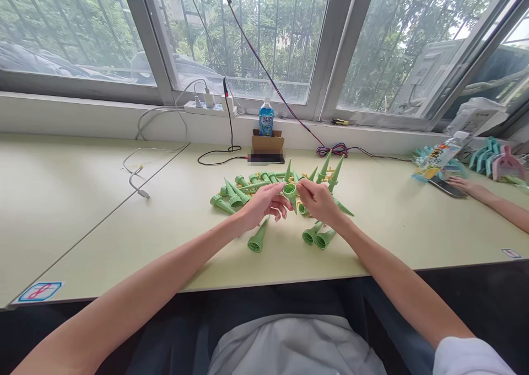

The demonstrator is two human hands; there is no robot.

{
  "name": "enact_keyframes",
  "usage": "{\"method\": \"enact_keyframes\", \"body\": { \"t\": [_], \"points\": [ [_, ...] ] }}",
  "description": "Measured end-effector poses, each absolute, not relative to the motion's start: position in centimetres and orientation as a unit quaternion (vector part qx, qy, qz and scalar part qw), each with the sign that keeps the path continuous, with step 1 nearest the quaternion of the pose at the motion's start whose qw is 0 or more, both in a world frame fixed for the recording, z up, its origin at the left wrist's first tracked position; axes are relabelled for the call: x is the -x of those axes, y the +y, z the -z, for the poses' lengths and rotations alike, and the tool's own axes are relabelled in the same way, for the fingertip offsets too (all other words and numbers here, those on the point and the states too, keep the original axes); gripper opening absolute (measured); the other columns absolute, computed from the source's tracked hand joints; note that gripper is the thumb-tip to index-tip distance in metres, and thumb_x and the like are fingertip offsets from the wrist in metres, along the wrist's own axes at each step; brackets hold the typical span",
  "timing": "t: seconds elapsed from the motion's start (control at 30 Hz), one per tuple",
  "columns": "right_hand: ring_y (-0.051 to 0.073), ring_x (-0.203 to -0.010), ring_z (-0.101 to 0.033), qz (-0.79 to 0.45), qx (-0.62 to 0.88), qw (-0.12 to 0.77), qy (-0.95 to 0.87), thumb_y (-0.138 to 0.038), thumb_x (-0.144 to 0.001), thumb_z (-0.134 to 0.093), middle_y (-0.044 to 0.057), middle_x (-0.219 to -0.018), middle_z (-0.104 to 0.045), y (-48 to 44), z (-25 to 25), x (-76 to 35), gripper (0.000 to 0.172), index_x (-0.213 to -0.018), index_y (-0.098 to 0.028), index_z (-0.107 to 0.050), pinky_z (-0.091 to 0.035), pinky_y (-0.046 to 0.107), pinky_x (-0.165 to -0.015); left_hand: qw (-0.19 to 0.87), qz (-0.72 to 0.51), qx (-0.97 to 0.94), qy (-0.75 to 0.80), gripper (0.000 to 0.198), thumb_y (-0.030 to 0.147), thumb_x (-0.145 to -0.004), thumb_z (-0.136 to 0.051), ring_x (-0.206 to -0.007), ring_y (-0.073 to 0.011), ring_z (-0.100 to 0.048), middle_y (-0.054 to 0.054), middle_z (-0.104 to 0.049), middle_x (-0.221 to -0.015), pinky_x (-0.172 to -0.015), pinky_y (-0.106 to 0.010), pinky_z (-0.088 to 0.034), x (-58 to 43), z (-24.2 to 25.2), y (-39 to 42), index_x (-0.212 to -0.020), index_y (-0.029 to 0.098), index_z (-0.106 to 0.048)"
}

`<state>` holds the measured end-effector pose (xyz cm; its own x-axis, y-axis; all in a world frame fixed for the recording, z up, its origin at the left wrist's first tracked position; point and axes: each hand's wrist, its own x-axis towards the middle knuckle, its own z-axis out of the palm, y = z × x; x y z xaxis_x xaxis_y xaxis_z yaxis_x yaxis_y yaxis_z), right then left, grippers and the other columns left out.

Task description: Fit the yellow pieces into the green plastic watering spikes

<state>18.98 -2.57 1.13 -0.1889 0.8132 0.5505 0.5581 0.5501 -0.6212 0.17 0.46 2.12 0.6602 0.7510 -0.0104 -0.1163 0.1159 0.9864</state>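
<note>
My left hand [264, 203] pinches a green plastic cone spike [290, 193] just under its open round mouth, point down, above the pale table [124, 226]. My right hand [317, 199] is closed right beside that mouth, its fingertips pinched on something too small to make out. Around and behind both hands lies a pile of green cone spikes [237, 190], some flat, some standing upright [335, 173], with small yellow parts [308, 175] among them. Three more cones [258, 238] lie nearer to me.
A blue drink bottle [266, 117] stands behind a small cardboard box [268, 143] at the window sill. Cables [215, 155] and a power strip [206, 106] lie at the back. Another person's hand [467, 186] rests at the right by a phone [446, 186] and teal and pink items [498, 160].
</note>
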Motion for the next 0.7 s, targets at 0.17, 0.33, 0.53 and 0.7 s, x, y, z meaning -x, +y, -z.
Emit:
{"method": "enact_keyframes", "body": {
  "t": [0.17,0.33,0.53,0.7],
  "points": [
    [0.009,-0.048,-0.031,-0.139,0.456,0.443,-0.76,-0.039,-0.101,-0.038,-0.006,-0.052,-0.035,-2.52,-1.05,-19.11,0.038,-0.068,-0.021,-0.034,-0.028,0.024,-0.05,0.694,-0.307,-0.593,0.27,0.042,0.058,-0.086,-0.058,-0.053,-0.015,-0.06,-0.008,-0.069,-0.074,-0.046,-0.024,-0.042,-0.13,-2.09,0.44,-0.097,0.018,-0.051],
    [0.009,-0.048,-0.03,-0.137,0.454,0.44,-0.763,-0.04,-0.101,-0.038,-0.006,-0.052,-0.035,-2.49,-1.03,-19.09,0.038,-0.069,-0.021,-0.034,-0.028,0.024,-0.05,0.689,-0.307,-0.6,0.267,0.042,0.058,-0.087,-0.057,-0.054,-0.0151,-0.06,-0.008,-0.069,-0.075,-0.046,-0.024,-0.042,-0.11,-1.94,0.48,-0.096,0.018,-0.051],
    [0.009,-0.048,-0.029,-0.134,0.458,0.438,-0.762,-0.043,-0.101,-0.037,-0.006,-0.051,-0.034,-2.54,-1.04,-19.08,0.04,-0.068,-0.021,-0.032,-0.027,0.024,-0.05,0.687,-0.307,-0.601,0.269,0.046,0.06,-0.085,-0.058,-0.054,-0.0149,-0.06,-0.009,-0.069,-0.075,-0.046,-0.024,-0.042,-0.12,-1.85,0.53,-0.099,0.016,-0.055],
    [0.01,-0.048,-0.03,-0.135,0.457,0.436,-0.763,-0.045,-0.101,-0.037,-0.006,-0.051,-0.034,-2.57,-1.09,-19.12,0.041,-0.068,-0.022,-0.033,-0.027,0.024,-0.049,0.684,-0.302,-0.604,0.274,0.047,0.061,-0.086,-0.057,-0.054,-0.015,-0.06,-0.01,-0.069,-0.076,-0.046,-0.024,-0.043,-0.14,-1.94,0.47,-0.096,0.015,-0.056]
  ]
}}
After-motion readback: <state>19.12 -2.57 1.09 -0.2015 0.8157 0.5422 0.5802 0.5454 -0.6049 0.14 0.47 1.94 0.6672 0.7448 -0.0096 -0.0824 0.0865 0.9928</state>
